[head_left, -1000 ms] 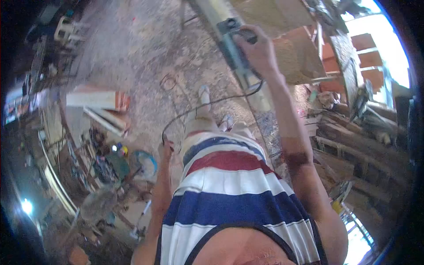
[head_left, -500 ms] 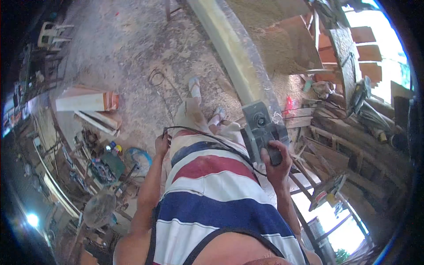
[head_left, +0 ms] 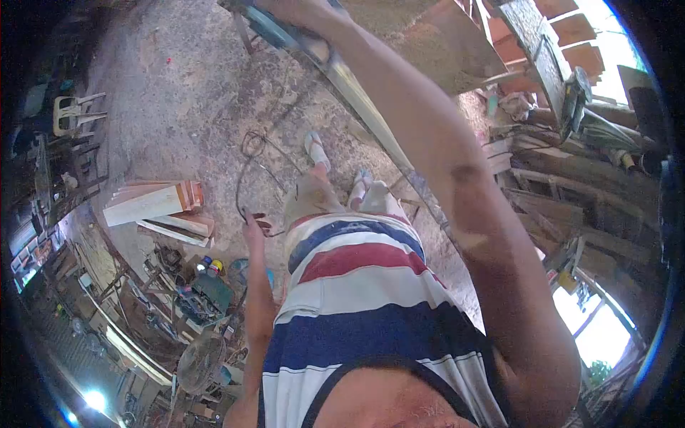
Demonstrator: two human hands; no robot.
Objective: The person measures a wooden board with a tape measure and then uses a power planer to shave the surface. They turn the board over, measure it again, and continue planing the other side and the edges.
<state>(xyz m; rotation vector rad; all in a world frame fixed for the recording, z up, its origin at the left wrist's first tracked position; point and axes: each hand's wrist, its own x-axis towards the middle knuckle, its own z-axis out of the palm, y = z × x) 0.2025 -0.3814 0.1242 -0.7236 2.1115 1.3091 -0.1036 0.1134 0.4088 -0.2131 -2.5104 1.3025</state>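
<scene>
At the top of the view my right hand (head_left: 303, 13) is wrapped over a dark power tool (head_left: 270, 27), which rests at the far end of a long pale wooden board (head_left: 364, 103). The right arm is stretched out over the board and hides part of it. My left hand (head_left: 257, 222) is low beside my left hip, its fingers closed around a black cable (head_left: 240, 187). From there the cable curves forward and lies in loops on the floor.
Stacked wood pieces (head_left: 146, 203) lie on the floor at left, near a plastic chair (head_left: 68, 114). Cluttered tools and a round fan (head_left: 200, 360) stand at lower left. A wide brown panel (head_left: 457, 50) and timber frames (head_left: 549, 192) are at right.
My right hand and the power tool have moved from the near end of the board to its far end. The cable no longer crosses my shirt and now hangs forward from my left hand.
</scene>
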